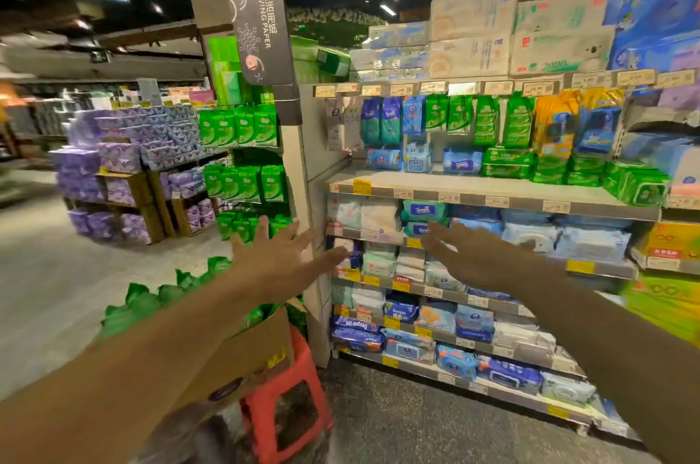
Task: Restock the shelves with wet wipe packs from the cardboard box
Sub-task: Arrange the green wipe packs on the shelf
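Wet wipe packs (pixel 166 297) in green wrappers stand upright in the cardboard box (pixel 250 346), their crimped tops poking above its rim, which makes them easy to lift out one at a time. The box rests on a red plastic stool (pixel 291 399) just beside the end of the shelves (pixel 454 194), presumably raised there so stock sits within reach without bending to the floor. More green packs (pixel 507 164) already lie stacked on the broad upper shelf, with bare shelf board to their left where new stock would likely go.

Both hands are stretched forward toward the shelving and hold nothing. The left hand (pixel 280 255) has its fingers spread and straight, reaching past the box toward the left end of the middle shelves. The right hand (pixel 473 259) is also released, fingers extended in front of the blue and white packs (pixel 530 240); motion blur makes it hard to say whether its fingertips touch anything.

With no pack held and the box full, restocking looks barely begun; the reach may be to tidy or gauge the gap first.

Round the corner, the aisle's end display (pixel 242 156) carries more green packs, and purple packs (pixel 125 156) are piled on wooden racks farther off.
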`<state>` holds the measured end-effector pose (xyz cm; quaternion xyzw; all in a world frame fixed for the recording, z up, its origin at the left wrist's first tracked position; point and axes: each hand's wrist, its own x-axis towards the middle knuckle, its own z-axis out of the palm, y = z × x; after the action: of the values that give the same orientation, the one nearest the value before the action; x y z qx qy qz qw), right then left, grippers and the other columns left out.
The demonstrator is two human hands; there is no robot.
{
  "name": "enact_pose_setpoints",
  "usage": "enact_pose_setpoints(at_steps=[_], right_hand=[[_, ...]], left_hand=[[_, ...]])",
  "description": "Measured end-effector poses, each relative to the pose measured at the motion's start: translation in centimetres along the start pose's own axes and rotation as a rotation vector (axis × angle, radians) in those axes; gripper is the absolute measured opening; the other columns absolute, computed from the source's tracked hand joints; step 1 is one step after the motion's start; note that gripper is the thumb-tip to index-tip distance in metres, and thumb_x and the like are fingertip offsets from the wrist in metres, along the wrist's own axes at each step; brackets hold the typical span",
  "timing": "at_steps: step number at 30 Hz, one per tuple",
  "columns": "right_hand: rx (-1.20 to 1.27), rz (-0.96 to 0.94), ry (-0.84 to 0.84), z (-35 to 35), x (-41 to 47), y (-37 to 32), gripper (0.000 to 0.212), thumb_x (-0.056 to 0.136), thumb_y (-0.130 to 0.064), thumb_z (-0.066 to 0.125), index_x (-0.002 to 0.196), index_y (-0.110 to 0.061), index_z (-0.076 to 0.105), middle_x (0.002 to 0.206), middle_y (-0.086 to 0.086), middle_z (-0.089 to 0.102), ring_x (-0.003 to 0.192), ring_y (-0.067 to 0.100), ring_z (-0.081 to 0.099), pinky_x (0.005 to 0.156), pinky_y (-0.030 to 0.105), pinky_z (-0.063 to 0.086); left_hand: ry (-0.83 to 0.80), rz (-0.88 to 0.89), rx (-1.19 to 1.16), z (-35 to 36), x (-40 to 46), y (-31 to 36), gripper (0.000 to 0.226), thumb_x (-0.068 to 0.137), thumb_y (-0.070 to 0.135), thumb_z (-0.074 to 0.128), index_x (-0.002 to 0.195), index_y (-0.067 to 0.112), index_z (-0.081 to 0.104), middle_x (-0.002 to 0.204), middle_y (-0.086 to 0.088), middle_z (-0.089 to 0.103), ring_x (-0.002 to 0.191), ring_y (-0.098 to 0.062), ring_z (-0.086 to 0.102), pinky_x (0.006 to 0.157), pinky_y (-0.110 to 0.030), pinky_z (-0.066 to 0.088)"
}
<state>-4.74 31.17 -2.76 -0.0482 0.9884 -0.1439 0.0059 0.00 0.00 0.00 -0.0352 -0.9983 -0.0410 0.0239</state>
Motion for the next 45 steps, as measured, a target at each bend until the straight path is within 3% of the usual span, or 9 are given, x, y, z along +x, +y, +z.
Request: enact_pose_setpoints(at_steps=[4, 9, 14, 24, 30, 34, 38, 42, 45], right_hand=[[-0.025, -0.111, -0.065, 1.9, 2.8, -4.2, 0.098, 0.077, -0.095, 0.001, 0.160, -0.044, 0.011, 0.171, 0.001, 0.014, 0.155, 0.035, 0.018, 0.125, 0.057, 0.014], [-0.075, -0.204, -0.091, 4.7, 6.2, -11.1, 0.081, 0.084, -0.089, 0.001, 0.157, -0.054, 0.001, 0.171, -0.006, 0.003, 0.158, 0.035, 0.006, 0.124, 0.062, 0.003], [-0.115, -0.300, -0.064, 6.9, 10.5, -18.6, 0.106, 0.059, -0.103, -0.012, 0.154, -0.059, -0.001, 0.171, -0.010, 0.001, 0.158, 0.033, 0.002, 0.118, 0.073, 0.004], [-0.165, -0.424, -0.101, 12.8, 18.2, -31.2, 0.093, 0.070, -0.100, -0.005, 0.154, -0.060, 0.003, 0.168, -0.017, 0.010, 0.158, 0.028, 0.007, 0.113, 0.079, 0.000], [-0.093, -0.465, -0.216, 16.4, 23.2, -34.5, 0.104, 0.065, -0.103, -0.005, 0.157, -0.056, 0.004, 0.171, -0.009, 0.009, 0.158, 0.033, 0.006, 0.123, 0.066, 0.005], [-0.107, -0.473, -0.231, 18.9, 27.5, -35.6, 0.100, 0.063, -0.103, -0.007, 0.153, -0.062, 0.002, 0.169, -0.020, 0.010, 0.157, 0.027, 0.010, 0.112, 0.081, -0.001], [-0.031, -0.509, -0.271, 21.6, 33.3, -35.4, 0.093, 0.065, -0.104, -0.004, 0.149, -0.066, -0.001, 0.169, -0.019, 0.014, 0.157, 0.027, 0.015, 0.118, 0.073, 0.009], [-0.015, -0.481, -0.314, 22.9, 37.9, -35.9, 0.083, 0.077, -0.095, 0.001, 0.153, -0.062, 0.006, 0.167, -0.020, 0.019, 0.157, 0.029, 0.015, 0.114, 0.079, 0.001], [0.069, -0.518, -0.359, 23.9, 40.9, -36.4, 0.087, 0.076, -0.092, 0.002, 0.155, -0.059, 0.011, 0.167, -0.008, 0.026, 0.155, 0.031, 0.020, 0.122, 0.065, 0.011]], left_hand=[[0.011, -0.096, -0.008, 0.7, -0.2, -4.8, 0.107, 0.059, 0.101, -0.006, 0.153, 0.051, 0.003, 0.165, 0.013, -0.002, 0.150, -0.031, -0.016, 0.112, -0.073, -0.005], [0.028, -0.193, 0.029, 1.9, -0.1, -11.6, 0.103, 0.060, 0.100, -0.007, 0.151, 0.054, 0.004, 0.165, 0.013, -0.004, 0.151, -0.032, -0.013, 0.111, -0.073, -0.008], [0.052, -0.296, -0.011, 3.1, 1.1, -18.9, 0.102, 0.060, 0.101, -0.007, 0.151, 0.055, 0.005, 0.165, 0.013, -0.004, 0.151, -0.031, -0.013, 0.111, -0.072, -0.009], [0.067, -0.380, -0.166, 7.5, 4.2, -31.8, 0.102, 0.063, 0.100, -0.005, 0.152, 0.052, 0.005, 0.166, 0.008, 0.005, 0.152, -0.031, -0.006, 0.116, -0.067, 0.002], [0.024, -0.410, -0.201, 10.3, 6.8, -36.0, 0.097, 0.069, 0.097, -0.003, 0.153, 0.049, 0.008, 0.165, 0.006, 0.009, 0.152, -0.031, -0.001, 0.118, -0.062, 0.012], [0.009, -0.433, -0.203, 12.3, 10.0, -38.2, 0.095, 0.069, 0.096, -0.005, 0.152, 0.051, 0.008, 0.165, 0.008, 0.010, 0.152, -0.030, 0.002, 0.118, -0.061, 0.016], [-0.030, -0.460, -0.232, 14.1, 13.8, -39.2, 0.103, 0.066, 0.096, -0.009, 0.154, 0.046, 0.011, 0.165, 0.006, 0.011, 0.152, -0.028, 0.003, 0.121, -0.054, 0.010], [-0.074, -0.506, -0.297, 15.4, 18.7, -39.5, 0.109, 0.062, 0.097, -0.009, 0.154, 0.043, 0.017, 0.164, 0.005, 0.014, 0.152, -0.028, 0.006, 0.123, -0.051, 0.009], [-0.047, -0.548, -0.392, 16.5, 22.0, -39.7, 0.105, 0.067, 0.096, 0.000, 0.153, 0.041, 0.024, 0.163, 0.005, 0.021, 0.151, -0.024, 0.015, 0.122, -0.049, 0.015]])
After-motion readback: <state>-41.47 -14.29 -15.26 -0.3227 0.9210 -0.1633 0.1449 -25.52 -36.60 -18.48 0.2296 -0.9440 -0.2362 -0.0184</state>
